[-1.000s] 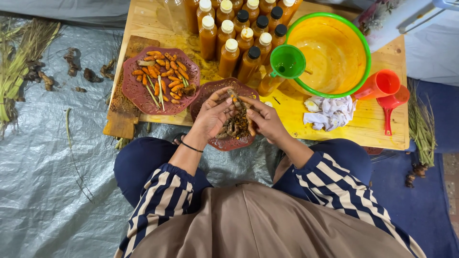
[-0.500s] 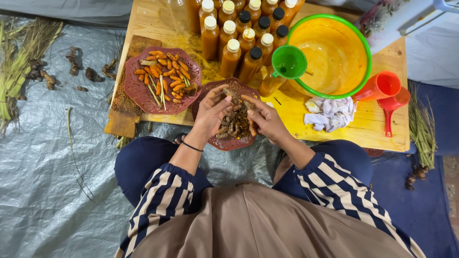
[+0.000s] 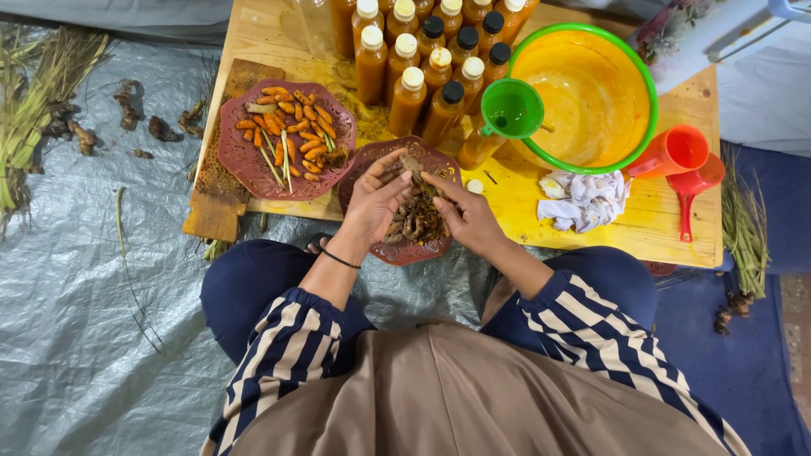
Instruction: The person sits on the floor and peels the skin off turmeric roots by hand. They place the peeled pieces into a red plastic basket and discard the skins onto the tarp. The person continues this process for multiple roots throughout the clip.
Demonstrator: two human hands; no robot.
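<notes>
Maroon scalloped plate (image 3: 439, 247) of brown roots (image 3: 414, 221) at table's near edge | left hand (image 3: 374, 205) and right hand (image 3: 469, 219) over it, fingertips pinching one root piece (image 3: 413, 165) together | far: orange-filled bottles (image 3: 422, 63), white and black caps | left: second plate (image 3: 245, 160) with orange roots | right: green-rimmed yellow basin (image 3: 591, 93)

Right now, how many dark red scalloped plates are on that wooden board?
2. One plate on the left holds orange roots and green stalks; the other plate, nearer the person, holds brown roots and lies partly hidden under both hands.
</notes>
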